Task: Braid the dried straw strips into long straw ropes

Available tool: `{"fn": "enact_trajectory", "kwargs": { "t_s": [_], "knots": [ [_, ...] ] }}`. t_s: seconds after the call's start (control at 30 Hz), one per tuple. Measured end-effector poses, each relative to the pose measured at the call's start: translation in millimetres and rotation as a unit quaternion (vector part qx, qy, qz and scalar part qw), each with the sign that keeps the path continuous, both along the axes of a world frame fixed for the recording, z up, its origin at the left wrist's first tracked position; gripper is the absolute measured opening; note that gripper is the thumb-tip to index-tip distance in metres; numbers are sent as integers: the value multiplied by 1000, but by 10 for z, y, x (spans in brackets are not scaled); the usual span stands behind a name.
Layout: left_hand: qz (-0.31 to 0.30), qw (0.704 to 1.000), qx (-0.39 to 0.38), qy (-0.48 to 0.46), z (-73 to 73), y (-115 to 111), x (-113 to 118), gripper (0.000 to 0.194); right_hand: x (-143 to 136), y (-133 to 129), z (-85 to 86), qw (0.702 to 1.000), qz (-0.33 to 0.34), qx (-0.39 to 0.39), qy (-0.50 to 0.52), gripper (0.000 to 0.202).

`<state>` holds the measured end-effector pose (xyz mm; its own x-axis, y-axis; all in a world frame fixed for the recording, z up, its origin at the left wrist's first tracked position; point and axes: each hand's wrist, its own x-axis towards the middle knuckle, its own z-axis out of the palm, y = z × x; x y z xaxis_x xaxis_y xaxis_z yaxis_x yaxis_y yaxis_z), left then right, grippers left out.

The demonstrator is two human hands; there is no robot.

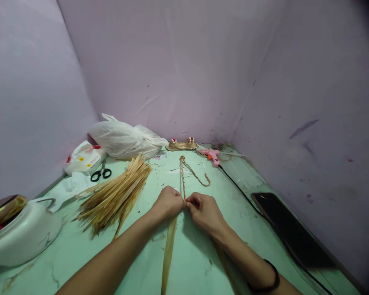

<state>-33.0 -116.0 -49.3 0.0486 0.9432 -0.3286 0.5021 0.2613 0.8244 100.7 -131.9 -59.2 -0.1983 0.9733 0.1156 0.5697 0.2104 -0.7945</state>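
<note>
A thin twisted cord of straw [183,176] runs from a knot on the green table down to my two hands, and its other length curves off to the right. My left hand [171,201] is closed at the cord's near end. Against it, my right hand [203,207] pinches the same end between thumb and fingers. A flat, pale straw strip [169,254] hangs from beneath my left hand toward the near edge. Another strip [224,266] passes below my right forearm, partly hidden.
Dried straw [119,192] lies left, near black-handled scissors [101,174], a tissue box [86,157] and a white bag [127,137]. A white pot [27,237] stands near left. Behind are woven straw soles [181,146] and a pink glue gun [212,156]; a dark tray [290,229] lies right.
</note>
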Motion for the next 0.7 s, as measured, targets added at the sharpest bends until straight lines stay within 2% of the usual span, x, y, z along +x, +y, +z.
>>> {"fn": "enact_trajectory", "kwargs": {
  "t_s": [0.1, 0.17, 0.3, 0.4, 0.47, 0.6, 0.7],
  "knots": [
    [1, 999, 38, 4, -111, 28, -19, 4, 15, -70, 108, 996, -16, 23, -82, 16],
    [2, 999, 32, -6, -114, 16, -10, 3, 17, -116, 187, 994, -31, 8, -108, 17],
    [21, 999, -19, -37, 65, -65, 61, 11, -21, -207, 245, 992, -16, -11, -125, 20],
    [41, 994, -66, -78, 210, -117, 90, 15, -75, -269, 187, 989, 14, 41, -140, 22],
    [30, 991, -89, -100, 237, -125, 79, 15, -111, -305, 138, 985, 32, 74, -154, 23],
    [-10, 991, -68, -118, 156, -89, 29, 7, -132, -351, 117, 977, 59, 88, -184, 22],
    [-4, 988, -48, -146, 106, -58, 2, 5, -58, -298, 185, 981, 67, 48, -175, 19]
  ]
}}
